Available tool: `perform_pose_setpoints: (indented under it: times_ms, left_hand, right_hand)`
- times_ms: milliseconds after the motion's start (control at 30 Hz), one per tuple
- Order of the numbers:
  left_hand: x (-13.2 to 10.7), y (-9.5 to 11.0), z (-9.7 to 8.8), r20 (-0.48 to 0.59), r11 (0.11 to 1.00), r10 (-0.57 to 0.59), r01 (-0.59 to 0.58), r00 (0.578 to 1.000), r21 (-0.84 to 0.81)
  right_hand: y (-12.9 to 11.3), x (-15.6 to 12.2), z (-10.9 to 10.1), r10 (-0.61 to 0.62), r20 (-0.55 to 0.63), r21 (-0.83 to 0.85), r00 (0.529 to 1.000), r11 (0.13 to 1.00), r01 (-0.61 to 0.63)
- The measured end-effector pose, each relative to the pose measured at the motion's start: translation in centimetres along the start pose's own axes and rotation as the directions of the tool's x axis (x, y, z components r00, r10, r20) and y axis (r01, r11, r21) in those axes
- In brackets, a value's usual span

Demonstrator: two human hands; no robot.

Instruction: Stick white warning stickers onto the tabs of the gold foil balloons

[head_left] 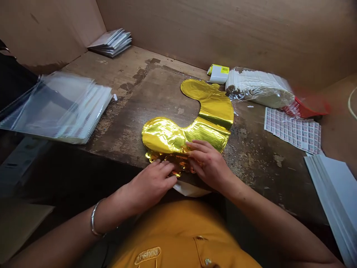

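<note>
1. Underneath, a scarred wooden tabletop (259, 163) carried everything
2. Flat at its centre lay a curved gold foil balloon (192, 123), its crumpled edge nearest the person
3. Off to one side sat a stack of clear plastic sleeves (60, 108)
4. Both the left hand (156, 182) and right hand (209, 163) rested on that crumpled edge, the fingers (199, 149) close together over the foil; any pinching could not be told
5. Beyond lay a printed label sheet (292, 130)
</note>
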State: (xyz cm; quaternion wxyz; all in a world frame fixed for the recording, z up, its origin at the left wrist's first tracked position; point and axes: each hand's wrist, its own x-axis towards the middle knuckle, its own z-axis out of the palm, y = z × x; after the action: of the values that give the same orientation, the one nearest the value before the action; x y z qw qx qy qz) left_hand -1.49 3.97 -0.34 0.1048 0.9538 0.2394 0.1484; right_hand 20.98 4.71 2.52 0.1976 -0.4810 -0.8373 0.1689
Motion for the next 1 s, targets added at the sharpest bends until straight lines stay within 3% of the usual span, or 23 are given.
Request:
perform_pose_setpoints:
  times_ms: [67, 167, 233, 300, 400, 467, 533, 633, 700, 767, 867, 933, 1000]
  left_hand:
    - [-0.2, 0.0, 0.2, -0.023, 1.0, 0.004, -0.004, 1.0, -0.012]
    - [-0.5, -0.1, 0.7, -0.08, 0.999, 0.005, -0.008, 0.997, -0.041]
    - [-0.6, -0.3, 1.2, -0.122, 0.997, -0.003, -0.006, 0.993, -0.071]
    - [-0.7, -0.4, 1.8, -0.172, 0.995, -0.011, -0.007, 0.985, -0.101]
    - [-0.8, -0.5, 2.6, -0.215, 0.993, -0.031, 0.006, 0.976, -0.117]
    - [-0.8, -0.5, 2.8, -0.236, 0.993, -0.034, 0.007, 0.971, -0.115]
    - [-0.8, -0.4, 2.6, -0.252, 0.994, -0.025, -0.003, 0.967, -0.111]
    - [-0.5, -0.4, 2.2, -0.263, 0.995, -0.026, -0.002, 0.964, -0.103]
    - [-0.2, -0.4, 2.0, -0.258, 0.996, -0.031, 0.007, 0.966, -0.093]
    - [0.0, -0.6, 1.7, -0.214, 0.995, -0.026, 0.005, 0.977, -0.099]
    - [0.0, -0.8, 0.4, -0.108, 0.98, -0.026, 0.004, 0.994, -0.197]
    - [-0.1, -0.7, -1.1, -0.042, 0.951, -0.047, 0.032, 0.998, -0.307]
    - [-0.4, -0.2, -2.7, -0.044, 0.881, -0.128, 0.094, 0.991, -0.463]
  right_hand:
    - [1.2, 1.5, -1.1, 0.1, 0.02, 0.107, 0.995, 0.989, -0.102]
    - [5.4, 5.9, -4.3, 0.286, 0.046, 0.168, 0.957, 0.942, -0.289]
    - [9.0, 9.4, -7.2, 0.378, -0.095, 0.086, 0.921, 0.925, -0.371]
    - [12.3, 12.4, -10.2, 0.463, -0.266, -0.017, 0.846, 0.875, -0.484]
    - [14.8, 14.7, -13.0, 0.514, -0.439, -0.135, 0.737, 0.773, -0.62]
    - [14.5, 14.6, -13.0, 0.484, -0.496, -0.203, 0.721, 0.742, -0.638]
    - [13.1, 13.5, -11.5, 0.419, -0.481, -0.285, 0.77, 0.756, -0.589]
    - [11.0, 11.2, -7.6, 0.344, -0.277, -0.384, 0.897, 0.816, -0.431]
    - [10.4, 10.1, -5.4, 0.346, -0.16, -0.409, 0.925, 0.829, -0.381]
    - [10.1, 9.4, -4.5, 0.387, -0.148, -0.422, 0.91, 0.808, -0.412]
    - [8.6, 7.6, -5.6, 0.436, -0.245, -0.416, 0.866, 0.76, -0.5]
    - [6.4, 5.0, -6.7, 0.389, -0.314, -0.339, 0.866, 0.806, -0.484]
    - [3.3, 1.1, -7.4, 0.325, -0.424, -0.088, 0.845, 0.914, -0.396]
